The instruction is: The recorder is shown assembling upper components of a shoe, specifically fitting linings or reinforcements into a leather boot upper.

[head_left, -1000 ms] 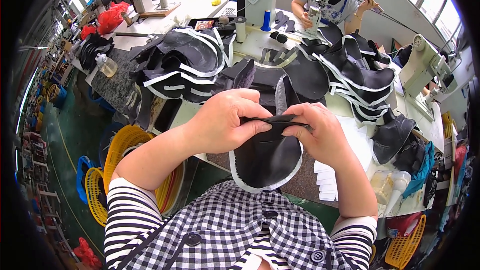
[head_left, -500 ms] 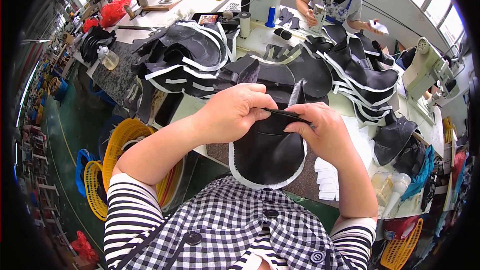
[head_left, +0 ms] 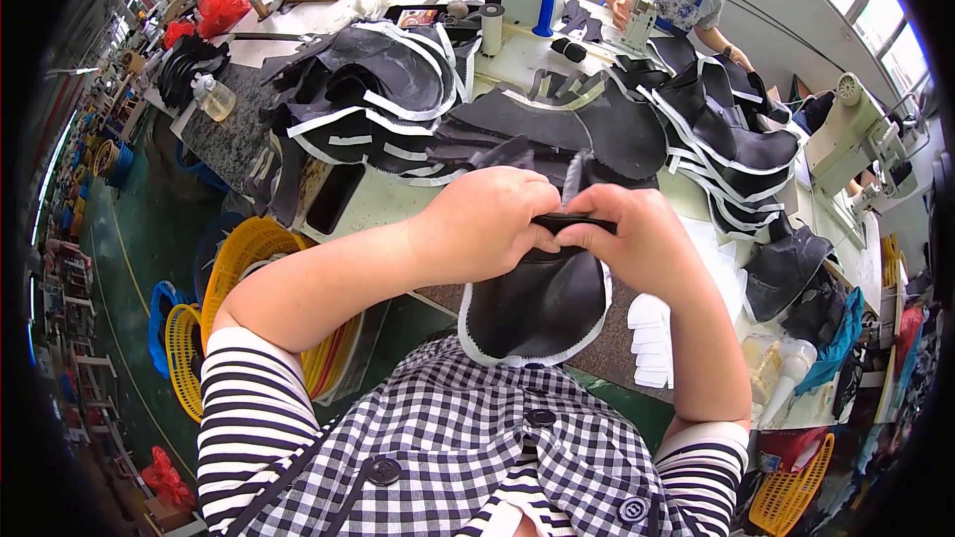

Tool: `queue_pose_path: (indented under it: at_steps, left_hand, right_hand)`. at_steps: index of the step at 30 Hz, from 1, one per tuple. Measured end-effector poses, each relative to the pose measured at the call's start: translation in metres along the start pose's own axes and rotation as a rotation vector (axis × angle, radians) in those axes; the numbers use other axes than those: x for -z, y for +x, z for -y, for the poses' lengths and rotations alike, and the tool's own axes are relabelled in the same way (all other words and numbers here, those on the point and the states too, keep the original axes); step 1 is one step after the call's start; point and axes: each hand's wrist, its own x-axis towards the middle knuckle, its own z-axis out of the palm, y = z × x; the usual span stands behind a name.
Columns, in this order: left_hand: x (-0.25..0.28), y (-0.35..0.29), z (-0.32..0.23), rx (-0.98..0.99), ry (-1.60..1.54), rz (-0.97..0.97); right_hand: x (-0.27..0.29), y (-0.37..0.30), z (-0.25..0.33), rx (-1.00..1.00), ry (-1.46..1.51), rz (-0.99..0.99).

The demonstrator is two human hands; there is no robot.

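Observation:
A black shoe upper (head_left: pixel 537 310) with a white zigzag edge hangs between my hands, its rounded end toward my body. My left hand (head_left: pixel 494 219) pinches the folded upper rim of it. Right beside, my right hand (head_left: pixel 629 231) grips the same rim, thumb and fingers closed. The two thumbs nearly touch. A grey fuzzy strip (head_left: pixel 573 179) sticks up behind my fingers. Beyond the hands, flat black pieces (head_left: pixel 532 124) lie on the table; part of the held upper is hidden by my fingers.
Piles of white-edged black uppers stand at left (head_left: pixel 398 80) and right (head_left: pixel 726 144). A dark phone (head_left: pixel 336 197), white spool (head_left: pixel 491 30), blue spool (head_left: pixel 544 16) and white paper stack (head_left: pixel 652 338) surround the work. A co-worker (head_left: pixel 686 5) sits behind a sewing machine (head_left: pixel 637 25). Yellow baskets (head_left: pixel 249 249) stand left.
My hands have come together along the rim, the left moving right. The upper now bends more at its top. The co-worker's hand has lowered toward the right pile.

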Motion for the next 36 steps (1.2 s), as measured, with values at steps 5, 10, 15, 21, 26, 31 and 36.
queue_pose_path:
  at_steps: [5,10,15,21,26,31,36]
  left_hand:
    - [-0.002,-0.005,0.009,-0.031,0.010,-0.090]
    - [0.003,-0.004,0.010,0.063,-0.134,-0.033]
    - [0.005,-0.005,0.013,0.109,-0.284,-0.024]
    - [-0.001,0.001,-0.003,0.118,0.028,0.002]
    - [0.002,0.003,0.009,0.280,-0.303,-0.116]
    - [-0.001,-0.006,0.014,0.391,-0.455,-0.147]
    - [-0.013,-0.009,0.029,0.376,-0.646,0.001]
  right_hand:
    - [-0.001,0.006,-0.022,0.045,0.154,-0.004]
    - [-0.013,0.011,-0.035,0.031,0.261,-0.075]
    - [-0.008,0.010,-0.024,0.011,0.223,-0.117]
    - [-0.009,0.023,0.003,0.184,-0.250,-0.193]
    - [-0.022,0.029,-0.020,0.069,0.365,-0.206]
    - [-0.055,0.015,-0.047,0.192,0.523,-0.490]
    - [-0.046,0.008,-0.035,0.853,-0.231,-0.659]
